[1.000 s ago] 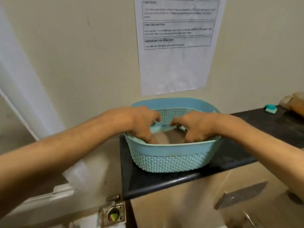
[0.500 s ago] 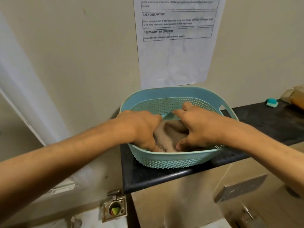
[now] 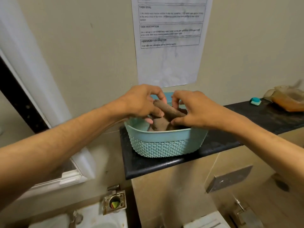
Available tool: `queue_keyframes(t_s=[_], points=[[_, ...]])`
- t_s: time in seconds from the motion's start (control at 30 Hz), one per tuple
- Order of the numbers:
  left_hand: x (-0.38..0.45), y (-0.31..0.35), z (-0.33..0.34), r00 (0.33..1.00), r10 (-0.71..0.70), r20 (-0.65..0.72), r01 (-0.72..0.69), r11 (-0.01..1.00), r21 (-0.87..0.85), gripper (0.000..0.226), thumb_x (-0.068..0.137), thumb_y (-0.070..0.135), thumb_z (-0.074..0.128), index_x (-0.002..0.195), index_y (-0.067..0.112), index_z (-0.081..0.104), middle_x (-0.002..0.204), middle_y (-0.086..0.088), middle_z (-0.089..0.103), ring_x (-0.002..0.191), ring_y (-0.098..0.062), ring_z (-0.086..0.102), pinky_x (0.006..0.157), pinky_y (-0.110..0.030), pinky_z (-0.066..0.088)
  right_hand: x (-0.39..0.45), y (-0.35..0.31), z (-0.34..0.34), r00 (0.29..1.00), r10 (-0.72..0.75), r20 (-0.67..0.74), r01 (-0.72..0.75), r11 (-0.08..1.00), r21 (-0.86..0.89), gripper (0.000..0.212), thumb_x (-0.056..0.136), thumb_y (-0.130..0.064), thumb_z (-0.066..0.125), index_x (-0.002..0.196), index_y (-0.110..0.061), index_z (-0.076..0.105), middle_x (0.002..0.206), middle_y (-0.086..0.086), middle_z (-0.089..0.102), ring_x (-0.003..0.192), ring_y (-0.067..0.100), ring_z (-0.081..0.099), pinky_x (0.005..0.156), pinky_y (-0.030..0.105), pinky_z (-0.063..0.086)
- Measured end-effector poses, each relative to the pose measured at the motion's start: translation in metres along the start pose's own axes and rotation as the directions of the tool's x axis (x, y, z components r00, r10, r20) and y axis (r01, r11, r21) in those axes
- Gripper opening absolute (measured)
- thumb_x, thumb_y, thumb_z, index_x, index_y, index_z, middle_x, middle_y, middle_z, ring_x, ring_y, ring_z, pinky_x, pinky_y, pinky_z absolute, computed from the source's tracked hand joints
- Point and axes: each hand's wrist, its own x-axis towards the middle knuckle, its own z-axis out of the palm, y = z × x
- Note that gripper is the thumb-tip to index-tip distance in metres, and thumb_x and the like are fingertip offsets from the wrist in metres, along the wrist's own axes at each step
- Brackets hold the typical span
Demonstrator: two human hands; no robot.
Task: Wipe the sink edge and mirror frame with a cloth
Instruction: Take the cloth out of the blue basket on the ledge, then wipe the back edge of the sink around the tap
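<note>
Both hands over teal basket [image 3: 164, 145], sat at left end of black ledge [image 3: 148, 165]. Left hand [image 3: 141, 101] and right hand [image 3: 195, 111] each pinching brown cloth [image 3: 167, 109], lifted partly above basket rim, lower part of cloth inside. Basket near wall flush-ish with ledge front edge, left wall close to ledge's left end; little room left or near, bare ledge to right. Far side tight: beige wall just behind basket, printed task sheet [image 3: 169, 46] taped above it. Far right on ledge: small teal item [image 3: 255, 101], beside it orange-brown bag-like thing [image 3: 289, 101], blurred, cannot tell what. Well apart from basket. Left of scene: white mirror frame [image 3: 32, 79] running diagonally, its lower corner near left forearm. Below ledge: beige panel with metal flap [image 3: 230, 180]. Bottom left: white sink edge [image 3: 102, 218], tap [image 3: 74, 218] partly seen, square metal wall fitting [image 3: 114, 203] with coloured bit inside. Space above basket open apart from the two forearms crossing in from near left and near right.
</note>
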Motion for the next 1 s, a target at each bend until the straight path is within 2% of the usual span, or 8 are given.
queue_keyframes(t_s=[0.1,0.23,0.4,0.5,0.6,0.7,0.83,1.0], points=[[-0.012,0.014,-0.009,0.975,0.182,-0.128,-0.182,0.983,0.014,0.034,0.082,-0.009,0.082,0.092,0.023,0.075,0.099,-0.027,0.076,0.085,-0.036,0.077,0.088,-0.055,0.065,-0.007,-0.002,-0.015,0.999,0.028,-0.028,-0.024,0.992,0.125,0.058,0.076,-0.035,0.093,0.117,-0.023,0.054,0.108,0.001,0.073,0.093,0.025,0.07,0.082,0.037,0.057],[-0.031,0.042,-0.017,0.887,0.367,-0.279,-0.351,0.93,0.105,0.031,0.08,0.0,0.086,0.097,0.025,0.078,0.09,0.003,0.079,0.078,-0.001,0.072,0.087,-0.031,0.065,-0.017,-0.008,-0.038,0.94,-0.001,-0.34,0.035,0.995,0.096,0.038,0.08,-0.024,0.085,0.116,-0.026,0.076,0.09,0.0,0.08,0.085,0.023,0.074,0.079,0.036,0.06],[-0.065,0.079,-0.017,0.773,0.551,-0.315,-0.535,0.833,0.143,0.03,0.081,0.005,0.085,0.098,0.028,0.076,0.091,0.011,0.079,0.075,0.008,0.072,0.071,-0.017,0.057,-0.06,-0.022,-0.06,0.802,0.053,-0.595,0.054,0.985,0.162,0.027,0.078,-0.026,0.078,0.104,-0.032,0.082,0.082,-0.005,0.081,0.08,0.016,0.077,0.07,0.047,0.064],[-0.096,0.098,-0.003,0.694,0.654,-0.301,-0.638,0.752,0.166,0.026,0.083,0.011,0.083,0.103,0.025,0.077,0.098,0.009,0.079,0.081,0.003,0.074,0.068,-0.014,0.056,-0.11,-0.04,-0.069,0.697,0.082,-0.712,0.095,0.974,0.204,0.023,0.084,-0.016,0.079,0.104,-0.026,0.083,0.084,-0.009,0.08,0.076,0.002,0.075,0.065,0.031,0.063],[-0.125,0.105,0.015,0.637,0.71,-0.3,-0.706,0.694,0.144,0.025,0.08,0.014,0.082,0.103,0.023,0.077,0.099,0.003,0.079,0.091,-0.007,0.076,0.073,-0.024,0.063,-0.161,-0.057,-0.069,0.642,0.1,-0.76,0.056,0.983,0.177,0.029,0.083,-0.014,0.084,0.111,-0.016,0.079,0.092,-0.006,0.079,0.078,-0.002,0.075,0.067,0.019,0.061],[-0.153,0.089,0.04,0.666,0.691,-0.283,-0.699,0.71,0.087,0.026,0.08,0.014,0.085,0.104,0.023,0.077,0.092,0.002,0.079,0.084,-0.006,0.077,0.075,-0.027,0.066,-0.209,-0.069,-0.05,0.657,0.137,-0.742,-0.058,0.99,0.132,0.036,0.083,-0.024,0.088,0.113,-0.013,0.071,0.099,-0.001,0.077,0.088,0.006,0.075,0.074,0.02,0.063],[-0.195,0.05,0.088,0.782,0.569,-0.255,-0.593,0.804,-0.024,0.026,0.081,0.02,0.089,0.103,0.025,0.076,0.084,0.014,0.077,0.07,0.007,0.071,0.07,-0.024,0.062,-0.273,-0.08,-0.003,0.714,0.165,-0.68,-0.109,0.986,0.125,0.029,0.086,-0.03,0.087,0.108,-0.014,0.078,0.096,0.0,0.08,0.088,0.011,0.078,0.076,0.036,0.067],[-0.258,-0.015,0.158,0.91,0.368,-0.193,-0.404,0.892,-0.201,0.027,0.077,0.02,0.09,0.101,0.026,0.079,0.082,-0.001,0.081,0.08,-0.02,0.08,0.072,-0.045,0.069,-0.334,-0.098,0.069,0.82,0.321,-0.474,-0.161,0.924,0.347,0.021,0.081,-0.014,0.092,0.1,-0.015,0.085,0.081,-0.01,0.079,0.074,-0.008,0.075,0.067,0.017,0.063]])
